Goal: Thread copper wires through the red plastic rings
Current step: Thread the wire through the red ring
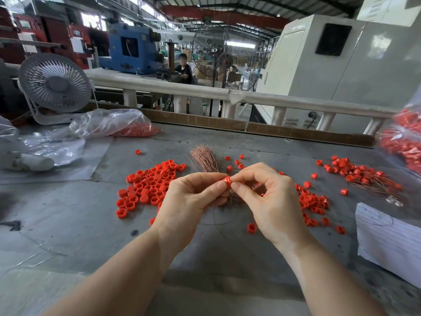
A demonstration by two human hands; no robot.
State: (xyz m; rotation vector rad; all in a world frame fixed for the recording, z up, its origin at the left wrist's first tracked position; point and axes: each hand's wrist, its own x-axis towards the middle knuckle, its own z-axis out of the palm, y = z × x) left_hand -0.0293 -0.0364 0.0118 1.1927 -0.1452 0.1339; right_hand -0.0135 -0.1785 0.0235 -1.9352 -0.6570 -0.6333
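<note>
On the far left I see a small grey fan [54,82] and a clear plastic bag [109,123] with red rings inside, both at the back of the grey worktop [57,215]. I think the bag is the store, kept out of the way.

Next comes a big pile of loose red rings [148,187], lying just left of my hands. It is near, so a new ring is easy to reach.

My left hand [189,201] comes in from below with the wrist low and the fingers curled. Its grip is clamped on a bundle of copper wires [204,159] that fans out behind it, and its thumb tip presses the side of one red ring [227,180]. I think it holds the bundle so the next wire is always ready.

That ring sits up off the worktop, right between my two hands. My right hand [271,197] bends down at the wrist, and its thumb and first finger pinch the ring. I cannot see a wire going into it.

Further right lies a heap of rings with wires in them [362,176], which looks like the done pile. A stack of white paper [387,242] sits at the right edge.
</note>
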